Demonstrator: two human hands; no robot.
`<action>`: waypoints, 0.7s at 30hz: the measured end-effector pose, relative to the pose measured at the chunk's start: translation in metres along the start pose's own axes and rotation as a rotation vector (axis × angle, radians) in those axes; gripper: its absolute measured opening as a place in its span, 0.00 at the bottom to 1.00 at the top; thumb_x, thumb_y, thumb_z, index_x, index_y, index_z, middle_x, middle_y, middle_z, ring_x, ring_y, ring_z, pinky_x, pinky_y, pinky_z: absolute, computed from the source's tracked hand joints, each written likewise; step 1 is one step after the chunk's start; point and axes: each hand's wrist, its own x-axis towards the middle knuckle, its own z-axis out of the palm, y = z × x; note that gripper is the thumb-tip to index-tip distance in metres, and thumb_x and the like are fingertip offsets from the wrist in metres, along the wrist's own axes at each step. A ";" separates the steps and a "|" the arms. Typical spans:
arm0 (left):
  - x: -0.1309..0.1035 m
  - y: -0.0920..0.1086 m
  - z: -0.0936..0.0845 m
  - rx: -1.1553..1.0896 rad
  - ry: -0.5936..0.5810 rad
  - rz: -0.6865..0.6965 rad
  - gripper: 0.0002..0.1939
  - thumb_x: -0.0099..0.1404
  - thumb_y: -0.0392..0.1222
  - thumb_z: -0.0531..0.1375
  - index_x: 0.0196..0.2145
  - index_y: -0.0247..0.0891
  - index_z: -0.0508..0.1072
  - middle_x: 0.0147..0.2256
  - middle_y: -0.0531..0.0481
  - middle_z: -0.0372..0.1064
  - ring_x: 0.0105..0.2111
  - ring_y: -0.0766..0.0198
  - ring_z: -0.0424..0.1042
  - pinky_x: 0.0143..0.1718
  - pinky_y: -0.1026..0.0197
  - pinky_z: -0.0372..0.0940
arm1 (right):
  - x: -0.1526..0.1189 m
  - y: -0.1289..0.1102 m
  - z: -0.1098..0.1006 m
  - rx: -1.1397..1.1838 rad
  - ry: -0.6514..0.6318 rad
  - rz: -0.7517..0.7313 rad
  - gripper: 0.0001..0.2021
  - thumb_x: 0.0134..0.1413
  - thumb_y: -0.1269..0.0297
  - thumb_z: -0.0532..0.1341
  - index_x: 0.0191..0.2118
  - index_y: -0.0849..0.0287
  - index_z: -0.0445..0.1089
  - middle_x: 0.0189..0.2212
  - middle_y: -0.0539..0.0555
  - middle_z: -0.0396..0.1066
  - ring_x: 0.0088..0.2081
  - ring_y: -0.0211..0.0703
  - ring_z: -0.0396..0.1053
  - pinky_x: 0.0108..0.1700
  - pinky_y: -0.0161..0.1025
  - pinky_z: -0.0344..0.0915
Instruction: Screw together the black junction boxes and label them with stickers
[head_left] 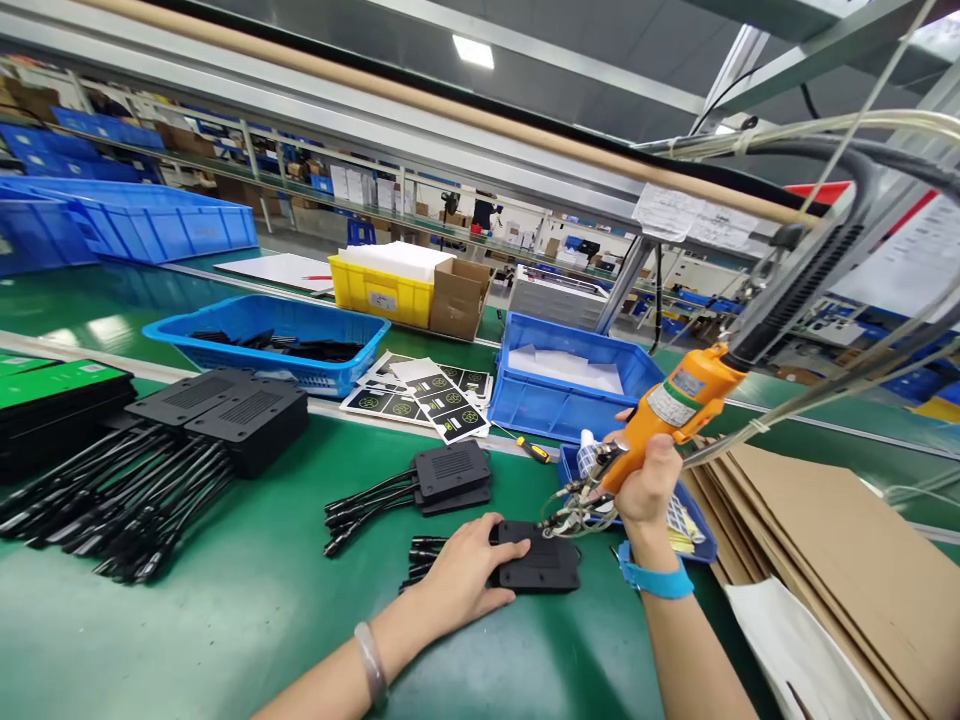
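On the green mat, a black plastic box with short cables lies flat under the fingers of my left hand, which grips its left end. My right hand is wrapped around an orange power screwdriver hung from above. The driver is tilted, its tip end low over the box's upper edge; thin clear tubes and metal fittings there hide whether it touches a screw. Just behind, two similar black boxes are stacked with their cables pointing left.
Finished-looking black boxes with many cables are stacked at left. Behind stand a blue basket, printed label sheets and a blue bin. A small yellow-black screwdriver lies nearby. Cardboard sheets fill the right side.
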 end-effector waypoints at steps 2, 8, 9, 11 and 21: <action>0.000 0.000 0.000 -0.002 0.002 0.003 0.37 0.54 0.43 0.72 0.60 0.52 0.67 0.59 0.37 0.58 0.57 0.39 0.65 0.57 0.40 0.63 | -0.002 0.004 0.000 0.006 -0.010 0.006 0.24 0.57 0.41 0.55 0.39 0.58 0.72 0.20 0.50 0.66 0.12 0.39 0.60 0.12 0.37 0.57; -0.001 0.001 -0.001 -0.007 -0.007 -0.016 0.36 0.54 0.45 0.72 0.59 0.52 0.68 0.59 0.37 0.59 0.55 0.39 0.67 0.56 0.41 0.65 | -0.010 0.004 0.002 0.021 -0.012 -0.017 0.25 0.56 0.40 0.54 0.40 0.60 0.72 0.19 0.49 0.67 0.11 0.38 0.58 0.11 0.36 0.54; -0.001 0.002 -0.001 -0.004 -0.004 -0.018 0.36 0.54 0.45 0.72 0.59 0.52 0.68 0.59 0.37 0.59 0.55 0.39 0.68 0.56 0.41 0.65 | -0.010 0.000 0.002 0.023 -0.012 -0.027 0.25 0.56 0.41 0.55 0.40 0.60 0.72 0.19 0.50 0.67 0.11 0.37 0.58 0.11 0.36 0.54; -0.001 0.002 -0.002 0.004 0.001 -0.021 0.36 0.53 0.46 0.72 0.59 0.53 0.68 0.59 0.38 0.60 0.55 0.39 0.68 0.55 0.40 0.65 | -0.010 -0.013 0.005 0.028 -0.003 -0.053 0.24 0.55 0.42 0.55 0.41 0.60 0.72 0.19 0.50 0.67 0.12 0.38 0.58 0.12 0.36 0.54; -0.004 0.000 -0.008 0.034 0.014 0.062 0.35 0.56 0.51 0.71 0.60 0.53 0.67 0.61 0.37 0.59 0.60 0.38 0.62 0.57 0.37 0.62 | 0.011 -0.062 0.039 0.000 0.081 -0.145 0.28 0.60 0.40 0.51 0.43 0.59 0.75 0.20 0.49 0.64 0.15 0.37 0.59 0.16 0.36 0.57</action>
